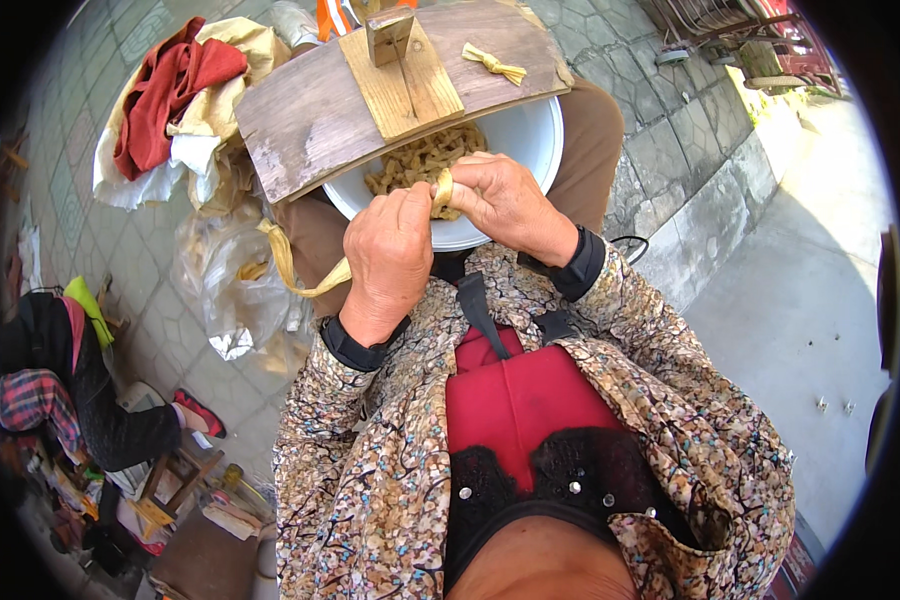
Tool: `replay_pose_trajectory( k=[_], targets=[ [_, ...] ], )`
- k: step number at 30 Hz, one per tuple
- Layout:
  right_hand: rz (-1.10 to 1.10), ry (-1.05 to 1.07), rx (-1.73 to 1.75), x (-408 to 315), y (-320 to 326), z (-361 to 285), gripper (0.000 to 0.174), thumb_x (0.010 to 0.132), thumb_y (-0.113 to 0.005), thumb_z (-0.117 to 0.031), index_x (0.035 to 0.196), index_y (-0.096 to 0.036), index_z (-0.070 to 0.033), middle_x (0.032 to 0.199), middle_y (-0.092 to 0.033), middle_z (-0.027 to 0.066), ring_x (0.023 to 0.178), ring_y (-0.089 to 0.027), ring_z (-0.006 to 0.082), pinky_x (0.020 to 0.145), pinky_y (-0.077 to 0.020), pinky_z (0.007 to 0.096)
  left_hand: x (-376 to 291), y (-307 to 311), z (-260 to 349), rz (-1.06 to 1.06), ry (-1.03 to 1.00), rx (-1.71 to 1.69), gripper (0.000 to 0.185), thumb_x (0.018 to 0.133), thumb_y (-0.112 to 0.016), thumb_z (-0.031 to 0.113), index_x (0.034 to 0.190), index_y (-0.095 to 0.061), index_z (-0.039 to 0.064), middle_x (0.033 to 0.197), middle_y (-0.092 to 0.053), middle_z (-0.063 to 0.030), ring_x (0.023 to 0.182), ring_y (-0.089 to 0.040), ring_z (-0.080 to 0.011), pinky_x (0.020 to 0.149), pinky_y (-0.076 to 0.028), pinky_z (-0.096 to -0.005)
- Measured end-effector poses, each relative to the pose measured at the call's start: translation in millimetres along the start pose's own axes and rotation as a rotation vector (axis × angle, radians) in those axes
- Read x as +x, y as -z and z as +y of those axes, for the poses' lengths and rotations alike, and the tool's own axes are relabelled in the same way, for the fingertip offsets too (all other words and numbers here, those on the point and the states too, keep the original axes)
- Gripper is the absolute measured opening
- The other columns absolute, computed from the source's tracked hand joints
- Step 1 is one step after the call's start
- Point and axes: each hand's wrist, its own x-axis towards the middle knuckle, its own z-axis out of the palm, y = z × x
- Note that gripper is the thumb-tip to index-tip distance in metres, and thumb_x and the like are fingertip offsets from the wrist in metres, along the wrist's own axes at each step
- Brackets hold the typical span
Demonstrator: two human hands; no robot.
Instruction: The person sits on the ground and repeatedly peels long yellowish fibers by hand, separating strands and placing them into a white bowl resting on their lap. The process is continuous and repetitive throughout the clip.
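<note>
My left hand (391,251) and my right hand (506,199) meet above a white basin (529,142). Between their fingertips they pinch a pale yellow strip (324,283), bent into a small loop at the fingers. Its long tail runs left past my left wrist and hangs beside my knee. Inside the basin lie several small tan knotted pieces (427,154). Across the basin rests a wooden board (300,135) with an upright wood block (388,37) on a lighter plank (412,94). A single knotted yellow piece (493,64) lies on the board's right part.
On the paving to the left sit a red cloth (169,97) on pale sacking and a clear plastic bag (229,270). A seated person (82,382) is at the lower left, near a small wooden stool (169,487). A wheeled cart (750,45) stands at upper right.
</note>
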Motion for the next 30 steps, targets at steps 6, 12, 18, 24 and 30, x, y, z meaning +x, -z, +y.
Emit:
replay_pose_trajectory(
  k=[6,12,18,24,30],
  targets=[
    [-0.317,-0.508,1.404,-13.9,-17.0,11.5,0.027,0.100,-0.060,-0.024,0.115,-0.069,-0.003,0.110,-0.069,0.0039,0.106,-0.063,0.0151,0.098,-0.0467,0.0324,-5.5,-10.8,-0.4,0.060,-0.025,-0.149,0.042,0.079,-0.067,-0.002,0.120,-0.063,0.003,0.105,-0.066,-0.0122,0.087,-0.061,-0.0297,0.074,-0.052,-0.0385],
    [-0.237,-0.492,1.398,-8.4,-10.9,10.0,0.024,0.092,-0.066,-0.012,0.114,-0.070,-0.004,0.123,-0.063,0.0060,0.115,-0.057,0.0174,0.100,-0.0455,0.0313,3.3,-1.0,7.7,-0.070,0.133,-0.463,0.040,0.087,-0.066,0.005,0.126,-0.059,0.002,0.118,-0.063,-0.0193,0.105,-0.062,-0.0356,0.087,-0.051,-0.0406],
    [0.141,0.061,0.323,-0.2,-5.6,-3.4,0.012,0.085,-0.063,0.002,0.095,-0.070,0.000,0.121,-0.060,0.0098,0.115,-0.056,0.0222,0.097,-0.0464,0.0336,16.8,-11.1,17.8,-0.065,0.345,-0.484,0.025,0.097,-0.056,0.016,0.116,-0.059,0.000,0.101,-0.066,-0.0224,0.088,-0.067,-0.0375,0.074,-0.052,-0.0423],
    [0.258,0.041,0.537,-7.8,-12.6,-9.6,0.015,0.087,-0.066,0.001,0.100,-0.071,-0.001,0.120,-0.056,0.0102,0.108,-0.058,0.0203,0.094,-0.0461,0.0284,17.1,-6.3,1.2,-0.205,0.794,-1.245,0.022,0.102,-0.050,0.021,0.105,-0.061,0.002,0.077,-0.063,-0.0093,0.055,-0.050,-0.0117,0.049,-0.040,-0.0275],
    [0.238,-0.251,1.284,-3.3,6.3,7.8,0.014,0.096,-0.062,-0.007,0.106,-0.070,0.000,0.133,-0.052,0.0074,0.111,-0.058,0.0159,0.099,-0.0458,0.0334,-12.1,20.8,-8.1,-0.409,0.834,-1.270,0.013,0.099,-0.061,0.015,0.104,-0.065,0.004,0.075,-0.062,-0.0025,0.053,-0.048,-0.0099,0.048,-0.036,-0.0244]
  ],
)
